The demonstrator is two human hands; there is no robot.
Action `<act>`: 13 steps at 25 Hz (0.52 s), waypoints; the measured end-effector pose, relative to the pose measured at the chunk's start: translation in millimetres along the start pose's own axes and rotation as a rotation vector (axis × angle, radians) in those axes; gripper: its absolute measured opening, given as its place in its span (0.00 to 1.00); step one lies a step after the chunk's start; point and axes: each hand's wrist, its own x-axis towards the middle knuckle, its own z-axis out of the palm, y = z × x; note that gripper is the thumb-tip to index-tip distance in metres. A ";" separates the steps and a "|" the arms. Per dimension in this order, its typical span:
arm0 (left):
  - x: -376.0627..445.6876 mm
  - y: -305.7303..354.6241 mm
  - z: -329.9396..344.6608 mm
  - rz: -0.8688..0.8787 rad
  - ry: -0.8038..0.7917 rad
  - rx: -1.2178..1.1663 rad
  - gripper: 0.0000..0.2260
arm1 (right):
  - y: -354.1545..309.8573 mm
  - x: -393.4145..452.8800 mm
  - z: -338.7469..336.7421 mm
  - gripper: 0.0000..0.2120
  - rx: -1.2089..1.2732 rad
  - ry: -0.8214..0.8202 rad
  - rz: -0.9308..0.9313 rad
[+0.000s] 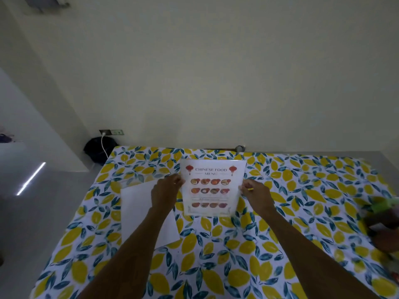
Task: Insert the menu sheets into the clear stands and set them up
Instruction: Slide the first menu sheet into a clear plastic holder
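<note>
Each hand's grip is pinched on a side edge of the menu stand [212, 187], left hand [166, 190] and right hand [257, 194] level, so the printed sheet sits between them near the far edge of the surface [302, 212]. Best to lower it evenly and let the base sit flat before letting go (clear plastic slides on cloth). White sheets [142, 212] lie just left of it, partly under the left forearm.
</note>
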 end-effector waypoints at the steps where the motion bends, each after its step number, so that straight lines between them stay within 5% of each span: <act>1: 4.7 0.9 1.6 -0.012 0.001 0.003 0.11 | -0.7 3.1 1.4 0.07 0.000 0.005 0.011; 13: 8.5 -4.9 19.9 0.018 0.002 0.048 0.12 | -4.3 5.1 17.3 0.06 -0.010 0.048 0.119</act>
